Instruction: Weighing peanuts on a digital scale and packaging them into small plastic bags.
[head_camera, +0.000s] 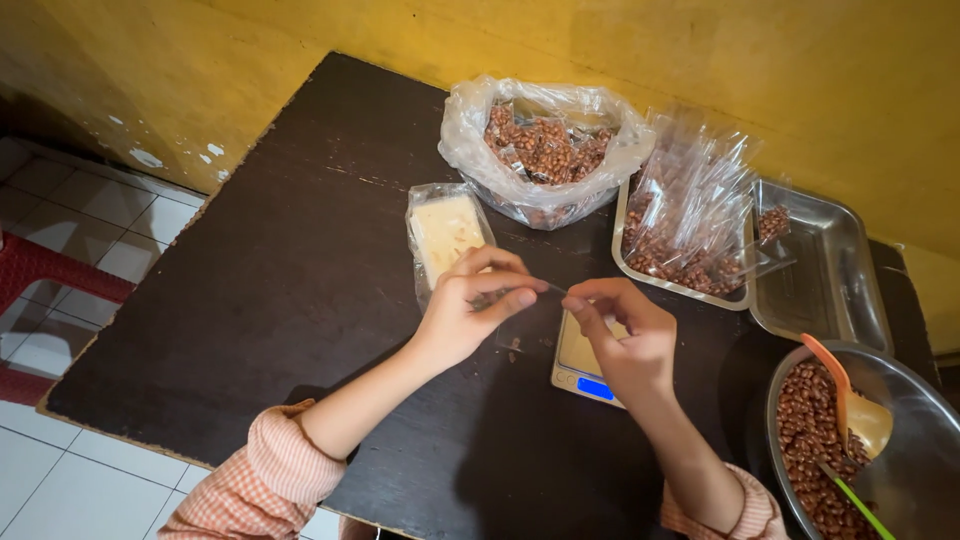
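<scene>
Hands pinch pouch; bowl holds peanuts.

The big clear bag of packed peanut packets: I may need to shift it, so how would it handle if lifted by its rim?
The big clear bag looks thin and crumpled, so it would probably sag and flop. Filled with peanut packets, it is likely fairly heavy. Its open mouth could spill packets if tipped.

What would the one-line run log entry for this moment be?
left hand: pinching small clear bag | right hand: pinching same bag, over pocket scale | nearby: metal bowl of peanuts, tray of filled bags
</scene>
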